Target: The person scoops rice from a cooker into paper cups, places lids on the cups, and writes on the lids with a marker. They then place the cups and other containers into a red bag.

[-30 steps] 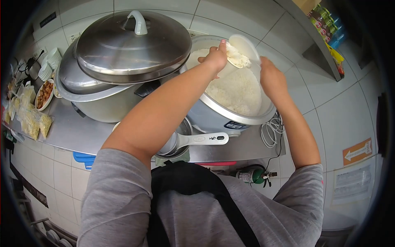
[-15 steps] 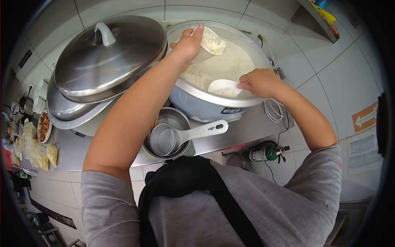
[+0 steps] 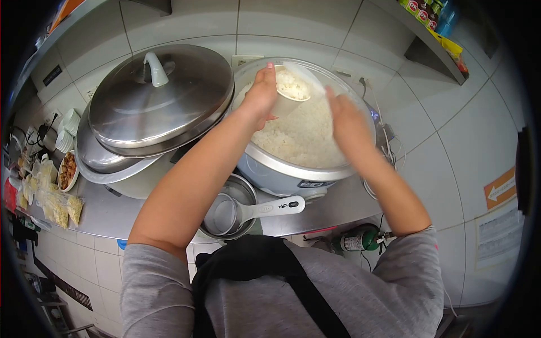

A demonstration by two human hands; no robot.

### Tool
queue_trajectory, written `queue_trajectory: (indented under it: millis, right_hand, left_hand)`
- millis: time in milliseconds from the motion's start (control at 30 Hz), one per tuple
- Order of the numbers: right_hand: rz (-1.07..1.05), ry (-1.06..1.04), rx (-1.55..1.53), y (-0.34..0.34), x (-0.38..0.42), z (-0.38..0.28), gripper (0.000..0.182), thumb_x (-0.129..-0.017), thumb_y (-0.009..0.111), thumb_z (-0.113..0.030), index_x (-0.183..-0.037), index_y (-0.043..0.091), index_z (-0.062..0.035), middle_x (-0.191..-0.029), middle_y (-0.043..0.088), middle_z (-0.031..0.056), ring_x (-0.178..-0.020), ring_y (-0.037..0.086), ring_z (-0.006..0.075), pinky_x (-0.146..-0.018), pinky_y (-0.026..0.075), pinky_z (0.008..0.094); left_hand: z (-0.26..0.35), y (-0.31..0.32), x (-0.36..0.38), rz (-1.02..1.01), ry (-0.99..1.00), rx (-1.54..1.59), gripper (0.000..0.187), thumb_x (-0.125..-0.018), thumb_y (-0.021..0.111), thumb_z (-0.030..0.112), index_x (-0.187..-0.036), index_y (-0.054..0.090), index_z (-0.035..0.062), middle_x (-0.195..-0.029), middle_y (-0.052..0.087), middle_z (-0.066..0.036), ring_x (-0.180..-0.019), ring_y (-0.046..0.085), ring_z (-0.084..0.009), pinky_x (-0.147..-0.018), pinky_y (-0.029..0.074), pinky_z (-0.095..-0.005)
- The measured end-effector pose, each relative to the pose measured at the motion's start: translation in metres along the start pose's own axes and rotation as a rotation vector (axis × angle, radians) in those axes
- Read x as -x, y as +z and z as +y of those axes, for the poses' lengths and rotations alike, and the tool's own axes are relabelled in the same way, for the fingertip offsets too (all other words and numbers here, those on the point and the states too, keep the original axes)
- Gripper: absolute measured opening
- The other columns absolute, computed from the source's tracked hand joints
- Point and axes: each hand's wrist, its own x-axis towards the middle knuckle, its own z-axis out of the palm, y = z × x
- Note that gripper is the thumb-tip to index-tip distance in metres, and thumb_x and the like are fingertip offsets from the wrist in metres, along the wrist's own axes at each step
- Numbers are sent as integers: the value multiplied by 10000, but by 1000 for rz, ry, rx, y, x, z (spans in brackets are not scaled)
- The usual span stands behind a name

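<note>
My left hand [image 3: 261, 97] is wrapped round a white paper cup [image 3: 288, 105], tilted over the large rice cooker [image 3: 267, 164]. White rice shows in the cup's mouth. My right hand [image 3: 347, 125], slightly blurred, grips a white rice paddle [image 3: 309, 76], whose blade is against the cup's far rim. Below both hands, loose cooked rice [image 3: 301, 138] fills much of the cooker. Its lid is off.
On the left, a steel lid [image 3: 163, 110] lies over another big pot. In front, a white-handled scoop [image 3: 265, 210] rests in a metal pot [image 3: 243, 188]. Plastic bags [image 3: 56, 204] and a bowl of brown food [image 3: 68, 171] sit far left. A shelf [image 3: 437, 62] juts out upper right.
My right hand has raised the paddle from the rice at the cooker's near side up to the cup. The left hand still holds the cup, now with more rice heaped in it.
</note>
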Motion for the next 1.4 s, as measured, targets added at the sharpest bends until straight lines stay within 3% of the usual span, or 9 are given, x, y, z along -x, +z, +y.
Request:
queue_trajectory:
  millis: [267, 367, 567, 633, 700, 767, 900, 967, 1400]
  right_hand:
    - [110, -51, 67, -62, -52, 35, 597, -820, 520, 19, -1371, 516, -210, -1034, 591, 59, -959, 596, 230, -781, 448, 418]
    - [172, -305, 227, -70, -83, 24, 522, -842, 531, -23, -1324, 567, -222, -1020, 605, 24, -975, 590, 188, -844, 411, 399]
    - [-164, -371, 668, -82, -100, 49, 449, -883, 532, -91, -1311, 572, -220, -1038, 642, 32, -1014, 604, 197, -892, 420, 415]
    - [-291, 67, 9, -80, -77, 53, 412, -944, 476, -90, -1350, 522, -147, -999, 639, 88, -903, 632, 210, -815, 463, 430]
    - [-281, 54, -144, -59, -31, 56, 407, -978, 441, -111, -1380, 440, -44, -1003, 639, 171, -874, 658, 278, -763, 505, 436]
    - [-667, 596, -568, -97, -10, -18, 450, -982, 442, -112, -1412, 367, -3, -1001, 632, 208, -862, 661, 336, -727, 517, 421]
    - [-449, 599, -645, -73, 9, -84, 488, -931, 445, -18, -1414, 377, -29, -982, 614, 255, -739, 663, 373, -580, 541, 378]
    - [-27, 108, -113, -49, 15, -101, 522, -892, 463, 8, -1407, 384, -20, -1036, 595, 260, -742, 656, 387, -616, 545, 418]
    - [-67, 479, -406, -82, 11, -58, 377, -934, 457, -77, -1310, 494, -70, -1048, 671, 170, -952, 653, 333, -817, 516, 415]
  left_hand:
    - [-6, -5, 9, -54, 57, -217, 588, -1004, 218, 593, -1489, 253, 263, -1432, 414, -98, -1258, 462, -271, -974, 419, -487]
    - [-8, 3, 16, -56, 100, -319, 579, -1007, 217, 585, -1485, 261, 262, -1434, 411, -98, -1270, 456, -268, -975, 422, -486]
    - [-4, -5, 34, -120, 48, -60, 618, -1006, 225, 594, -1500, 215, 224, -1457, 390, -98, -1288, 442, -281, -989, 413, -493]
    - [-5, -13, 40, -136, 39, 31, 651, -996, 213, 619, -1507, 193, 215, -1466, 376, -98, -1296, 433, -277, -1000, 403, -495]
    - [-6, -20, 45, -148, 30, 121, 685, -987, 200, 643, -1513, 170, 205, -1475, 363, -97, -1304, 424, -274, -1010, 393, -496]
    - [-11, -23, 45, -133, 29, 258, 727, -965, 176, 680, -1516, 151, 206, -1489, 335, -102, -1321, 406, -268, -1037, 365, -499]
    - [-22, -24, 29, -118, 7, 232, 729, -964, 178, 680, -1519, 136, 211, -1504, 311, -108, -1344, 381, -276, -1057, 343, -504]
    - [-26, -21, 25, -95, 45, 239, 760, -928, 179, 729, -1525, 161, 258, -1437, 133, -257, -1297, 336, -356, -989, 431, -498]
    - [-19, -33, 43, -266, -44, 299, 722, -984, 196, 645, -1504, 168, 145, -1493, 323, -132, -1346, 388, -299, -1078, 339, -522]
